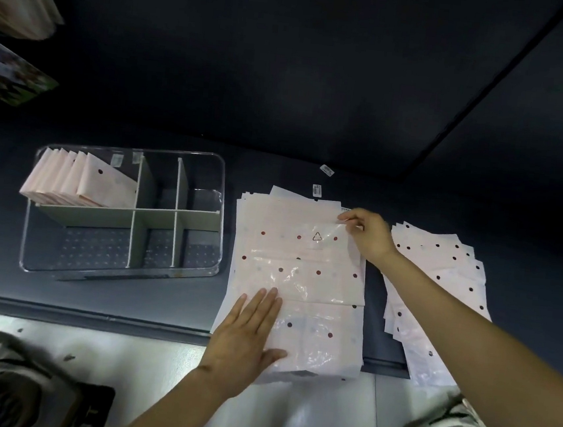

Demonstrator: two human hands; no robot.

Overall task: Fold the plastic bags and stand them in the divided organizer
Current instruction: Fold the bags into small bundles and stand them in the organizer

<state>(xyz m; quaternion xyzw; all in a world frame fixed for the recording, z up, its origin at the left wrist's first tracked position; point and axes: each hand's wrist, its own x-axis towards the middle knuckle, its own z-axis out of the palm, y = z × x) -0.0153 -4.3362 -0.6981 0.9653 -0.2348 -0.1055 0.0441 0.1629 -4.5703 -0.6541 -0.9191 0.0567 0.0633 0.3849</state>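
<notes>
A: At nine o'clock on the dark mat (278, 164), a clear divided organizer (118, 268), six compartments in two rows of three. What's in it?

B: Far-left compartment only: a row of folded bags (77, 180), pale pink, standing on edge and leaning left, one dark dot showing on the nearest. The other five cells show only the dotted floor through the plastic.

A: And the loose stock?

B: Centre, a stack of polka-dot plastic bags (297, 318), flat. The top bag (303, 260) carries a recycling triangle near its far edge. At three o'clock, well apart from the organizer, a second flat pile (446, 270), partly under the right forearm.

A: Hands?

B: Left hand (248, 334) lies flat, fingers straight and together, pressing the stack's near-left part. Right hand (369, 234) pinches the top bag's far-right corner, fingers curled on it.

A: Anything else?

B: Two small barcode labels (321, 181) at twelve o'clock of the stack.
</notes>
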